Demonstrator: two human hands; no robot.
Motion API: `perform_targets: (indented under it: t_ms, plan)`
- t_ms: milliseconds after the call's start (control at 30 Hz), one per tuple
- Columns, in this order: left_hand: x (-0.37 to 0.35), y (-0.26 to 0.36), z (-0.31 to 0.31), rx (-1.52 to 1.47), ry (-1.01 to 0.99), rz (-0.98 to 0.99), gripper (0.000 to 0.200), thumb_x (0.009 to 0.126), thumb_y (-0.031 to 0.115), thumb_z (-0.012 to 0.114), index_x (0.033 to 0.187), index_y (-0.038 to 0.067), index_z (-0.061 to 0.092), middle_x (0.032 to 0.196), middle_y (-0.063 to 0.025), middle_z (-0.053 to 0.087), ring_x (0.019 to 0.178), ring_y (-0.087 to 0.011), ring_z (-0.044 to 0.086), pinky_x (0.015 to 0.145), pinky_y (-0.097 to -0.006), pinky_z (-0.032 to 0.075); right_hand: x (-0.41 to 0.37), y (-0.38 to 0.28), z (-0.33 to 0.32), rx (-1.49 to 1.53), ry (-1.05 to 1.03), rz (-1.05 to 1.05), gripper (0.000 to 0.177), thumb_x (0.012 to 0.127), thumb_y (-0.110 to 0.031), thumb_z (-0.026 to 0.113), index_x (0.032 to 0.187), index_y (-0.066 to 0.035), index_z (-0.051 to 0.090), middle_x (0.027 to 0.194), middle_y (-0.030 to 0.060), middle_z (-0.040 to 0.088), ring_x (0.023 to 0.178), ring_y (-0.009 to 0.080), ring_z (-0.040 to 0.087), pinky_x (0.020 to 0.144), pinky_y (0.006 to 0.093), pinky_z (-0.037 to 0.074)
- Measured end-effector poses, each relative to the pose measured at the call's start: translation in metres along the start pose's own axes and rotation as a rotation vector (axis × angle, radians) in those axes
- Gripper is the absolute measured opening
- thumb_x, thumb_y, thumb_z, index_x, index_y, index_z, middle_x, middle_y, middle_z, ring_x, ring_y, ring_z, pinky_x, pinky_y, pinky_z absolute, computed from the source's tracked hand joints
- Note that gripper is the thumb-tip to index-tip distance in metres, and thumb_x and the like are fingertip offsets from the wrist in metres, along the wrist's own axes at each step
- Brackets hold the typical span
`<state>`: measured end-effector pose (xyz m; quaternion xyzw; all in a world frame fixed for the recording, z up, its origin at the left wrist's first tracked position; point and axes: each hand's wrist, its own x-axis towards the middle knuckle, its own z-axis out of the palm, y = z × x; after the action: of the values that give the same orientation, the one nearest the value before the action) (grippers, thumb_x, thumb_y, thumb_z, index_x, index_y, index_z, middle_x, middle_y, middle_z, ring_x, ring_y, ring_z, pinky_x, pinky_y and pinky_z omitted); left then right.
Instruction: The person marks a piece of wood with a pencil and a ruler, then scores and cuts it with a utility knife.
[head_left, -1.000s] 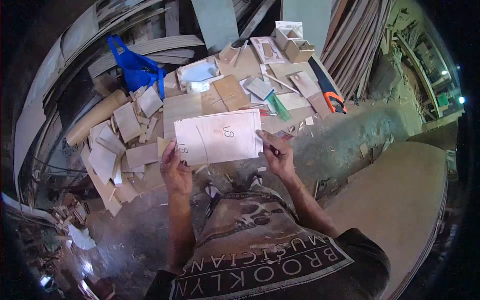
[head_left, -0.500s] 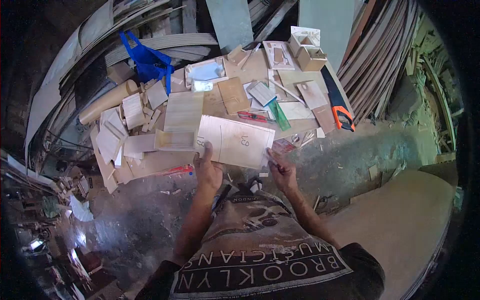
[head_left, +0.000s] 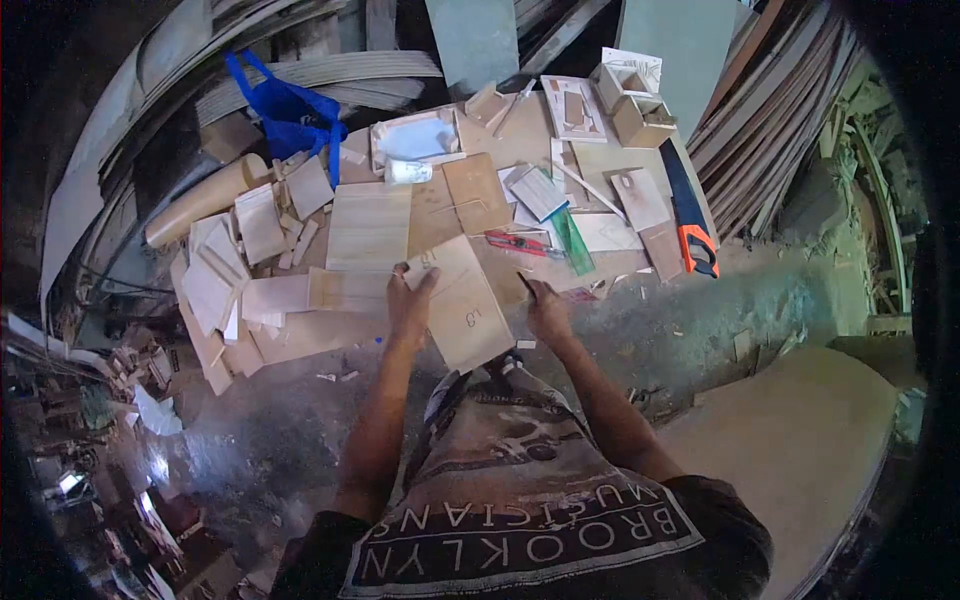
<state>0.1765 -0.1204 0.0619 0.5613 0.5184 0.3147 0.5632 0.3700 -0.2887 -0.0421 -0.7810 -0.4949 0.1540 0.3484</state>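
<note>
My left hand [head_left: 409, 308] grips a pale rectangular wooden board [head_left: 462, 305] by its left end, thumb on the face. Pencil-like marks and figures show on the board, which is tilted with its near end low in front of my shirt. To the right of the board, apart from it, my right hand [head_left: 548, 312] is closed around a thin dark pencil [head_left: 526, 284], its tip pointing toward the table. Just beyond the board a red utility knife [head_left: 518, 243] and a green ruler [head_left: 573, 243] rest on the worktable [head_left: 300, 338].
A handsaw with an orange handle [head_left: 698, 250] lies at the table's right edge. Small wooden boxes [head_left: 641, 120] stand at the far right, near a framed tray [head_left: 416, 138]. Wood offcuts [head_left: 262, 222] and a blue bag [head_left: 290, 115] are on the left. A large panel [head_left: 790, 430] leans at lower right.
The board has turned clockwise, its right end swinging down toward me. My right hand has let go of the board's edge and moved slightly away from it, pencil in the fingers.
</note>
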Motion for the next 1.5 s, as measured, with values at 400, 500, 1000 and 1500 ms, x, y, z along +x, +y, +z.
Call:
perform_targets:
  t_ms: [400,500,1000,1500]
  plan:
    - [0.054,-0.087,0.077,0.186,-0.05,0.022,0.063,0.079,0.027,0.075,0.127,-0.006,0.05,0.12,-0.0228,0.06,0.113,-0.0344,0.058,0.097,-0.0426,0.044,0.103,0.019,-0.004,-0.368,-0.04,0.205,0.036,0.082,-0.024,0.066,0.116,-0.019,0.054,0.112,0.0154,0.054,0.088,0.0406,0.064,0.069,0.0516,0.053]
    - [0.082,-0.061,0.093,0.342,-0.15,0.051,0.067,0.079,0.026,0.075,0.133,-0.003,0.046,0.129,-0.0237,0.054,0.121,-0.035,0.052,0.102,-0.0432,0.04,0.111,0.019,-0.008,-0.409,-0.026,0.23,0.038,0.084,-0.028,0.066,0.117,-0.016,0.053,0.11,0.0153,0.055,0.084,0.0407,0.064,0.066,0.0513,0.053]
    - [0.058,-0.072,0.053,0.376,-0.053,-0.012,0.06,0.079,0.026,0.076,0.124,-0.002,0.049,0.115,-0.0233,0.061,0.11,-0.0373,0.058,0.092,-0.0433,0.046,0.114,0.015,-0.021,-0.216,0.131,0.063,0.024,0.083,-0.022,0.064,0.1,-0.005,0.059,0.094,0.0173,0.061,0.086,0.0401,0.063,0.071,0.0484,0.051]
    - [0.083,0.061,0.073,0.993,0.114,0.278,0.036,0.085,0.008,0.057,0.12,0.005,0.05,0.101,-0.0202,0.063,0.086,-0.0376,0.066,0.069,-0.049,0.054,0.016,-0.027,-0.051,0.241,-0.369,0.385,0.024,0.085,-0.018,0.066,0.097,0.003,0.063,0.079,0.0173,0.066,0.069,0.0295,0.064,0.064,0.0379,0.05]
